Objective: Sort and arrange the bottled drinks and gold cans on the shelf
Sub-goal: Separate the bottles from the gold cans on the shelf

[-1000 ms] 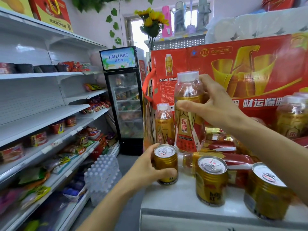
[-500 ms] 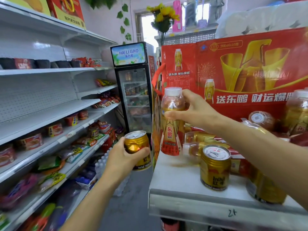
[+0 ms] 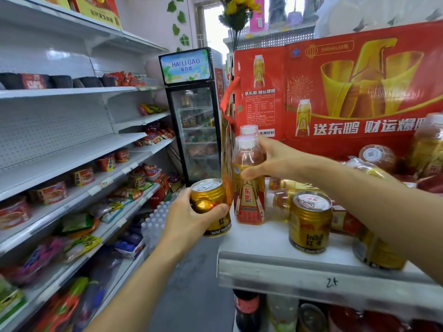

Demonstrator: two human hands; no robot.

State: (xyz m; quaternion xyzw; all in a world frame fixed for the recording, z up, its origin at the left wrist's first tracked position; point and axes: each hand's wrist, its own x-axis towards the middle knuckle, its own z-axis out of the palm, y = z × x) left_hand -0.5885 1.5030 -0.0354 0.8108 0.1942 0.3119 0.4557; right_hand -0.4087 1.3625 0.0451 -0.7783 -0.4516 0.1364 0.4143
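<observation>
The shelf point(image 3: 275, 245) is on the right. A bottle point(image 3: 249, 188) stands upright near its left edge, with the right hand point(image 3: 275, 161) around its neck. Another bottle point(image 3: 249, 130) stands just behind it. The left hand point(image 3: 191, 219) holds a can point(image 3: 211, 204) just past the shelf's left edge, beside the bottle. A second can point(image 3: 310, 224) stands near the front edge, right of the bottle. More bottles point(image 3: 282, 200) lie behind that can. A big box point(image 3: 347, 92) stands along the back edge. A fridge point(image 3: 191, 111) stands far back, left of the box.

Upright red-labelled bottle point(image 3: 248, 185) at shelf point(image 3: 268, 240) corner; gold can point(image 3: 211, 207) just left, off-shelf.
</observation>
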